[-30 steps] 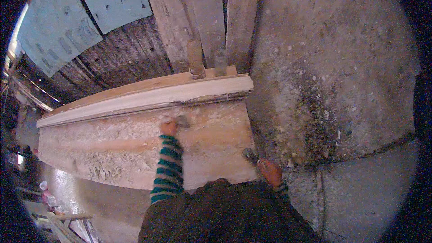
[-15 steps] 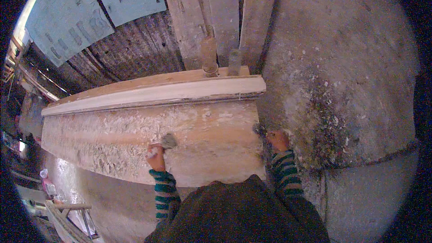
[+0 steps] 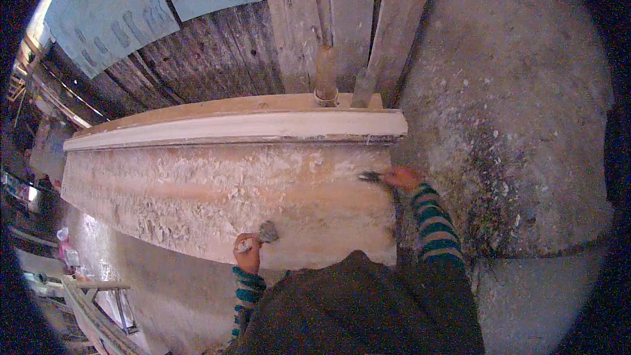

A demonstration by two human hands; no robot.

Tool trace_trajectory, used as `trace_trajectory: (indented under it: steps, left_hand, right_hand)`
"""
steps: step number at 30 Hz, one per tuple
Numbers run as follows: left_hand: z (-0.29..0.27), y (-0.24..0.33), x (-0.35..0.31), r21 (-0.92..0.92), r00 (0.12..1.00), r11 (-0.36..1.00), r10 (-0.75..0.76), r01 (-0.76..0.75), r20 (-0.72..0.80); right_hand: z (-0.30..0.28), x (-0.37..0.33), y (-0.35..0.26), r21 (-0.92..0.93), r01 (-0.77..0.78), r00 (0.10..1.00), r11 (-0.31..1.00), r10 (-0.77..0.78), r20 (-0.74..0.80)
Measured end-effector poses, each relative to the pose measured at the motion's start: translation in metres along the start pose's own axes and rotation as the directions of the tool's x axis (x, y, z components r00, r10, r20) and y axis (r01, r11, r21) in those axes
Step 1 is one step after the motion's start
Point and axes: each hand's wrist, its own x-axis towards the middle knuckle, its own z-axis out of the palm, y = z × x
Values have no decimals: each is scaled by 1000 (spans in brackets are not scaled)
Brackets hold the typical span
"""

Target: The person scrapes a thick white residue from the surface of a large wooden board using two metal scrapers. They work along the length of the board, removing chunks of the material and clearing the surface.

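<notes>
My left hand (image 3: 247, 255) is closed around the pale handle of a small tool with a grey, lumpy head (image 3: 268, 231). The head lies just over the near edge of a long wooden work surface (image 3: 342, 223). Toward the right end, my right hand (image 3: 402, 177) grips a dark, narrow tool (image 3: 370, 176), pointing left and close to the wood. Exactly what kind of tool either one is cannot be made out. Pale flakes and crumbs (image 3: 164, 217) cover the left and middle of the surface, while bare wood shows through at the right.
A pale raised beam (image 3: 250, 128) runs along the back of the surface. Behind it stand a brownish cylinder (image 3: 326, 79) and tall planks (image 3: 404, 26). Dark debris and chips (image 3: 499, 190) litter the floor at right. A wooden frame (image 3: 98, 309) stands at lower left.
My right hand has moved up and left, bringing its dark tool over the wood. My left hand is lower and nearer my body. The whole view has shifted slightly.
</notes>
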Motion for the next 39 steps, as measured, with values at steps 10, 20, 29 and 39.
trace_trajectory:
  steps: [10, 20, 29, 39]
  left_hand:
    - [8, -6, -7, -57, 997, 997, -45, 42, -57]
    - [3, -17, -3, -78, 1000, 997, -17, 16, -10]
    - [5, -30, -4, -116, 998, 993, 31, -38, -60]
    - [-2, -34, 4, -127, 998, 990, -56, 55, -1]
  right_hand:
    - [-33, -4, 17, -174, 83, 997, 981, -83, 4]
    - [-4, 17, -94, -105, 24, 994, 994, -36, -104]
    - [1, 15, -28, -191, 61, 981, 980, -95, -172]
    - [16, 0, -13, 90, -1, 997, 996, 9, -80]
